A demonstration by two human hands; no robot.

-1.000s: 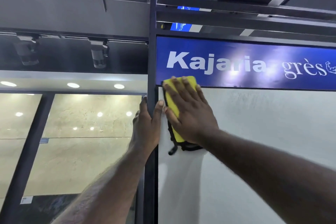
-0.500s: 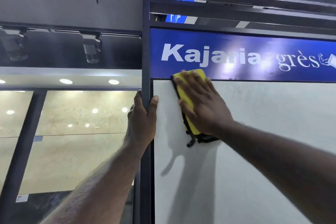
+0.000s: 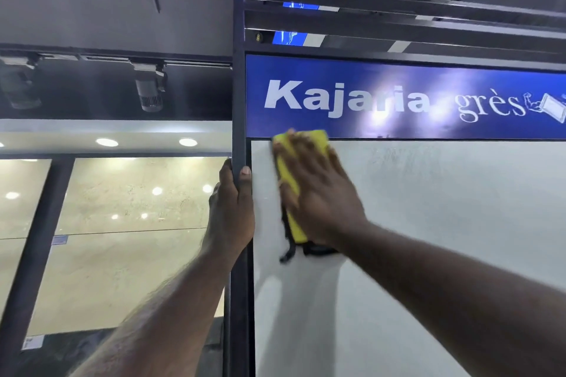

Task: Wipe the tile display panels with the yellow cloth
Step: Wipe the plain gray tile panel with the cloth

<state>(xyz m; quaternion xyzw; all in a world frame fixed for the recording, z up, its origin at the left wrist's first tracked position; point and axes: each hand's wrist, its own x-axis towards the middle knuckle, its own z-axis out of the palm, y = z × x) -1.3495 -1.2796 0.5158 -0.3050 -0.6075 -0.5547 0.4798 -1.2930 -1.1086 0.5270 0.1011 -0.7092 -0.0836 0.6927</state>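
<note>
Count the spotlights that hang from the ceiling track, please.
2. One spotlight hangs left of the dark post; the other spotlight is at the picture's left edge. More may be hidden beyond that edge.

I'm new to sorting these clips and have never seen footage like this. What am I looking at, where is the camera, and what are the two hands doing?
There is no machine here, only a person's two bare hands, filmed by one wide-angle camera worn on their head. The right hand presses a yellow cloth flat against the top left corner of a pale tile panel, just below a blue sign. The left hand grips the dark frame post beside the panel.
</note>
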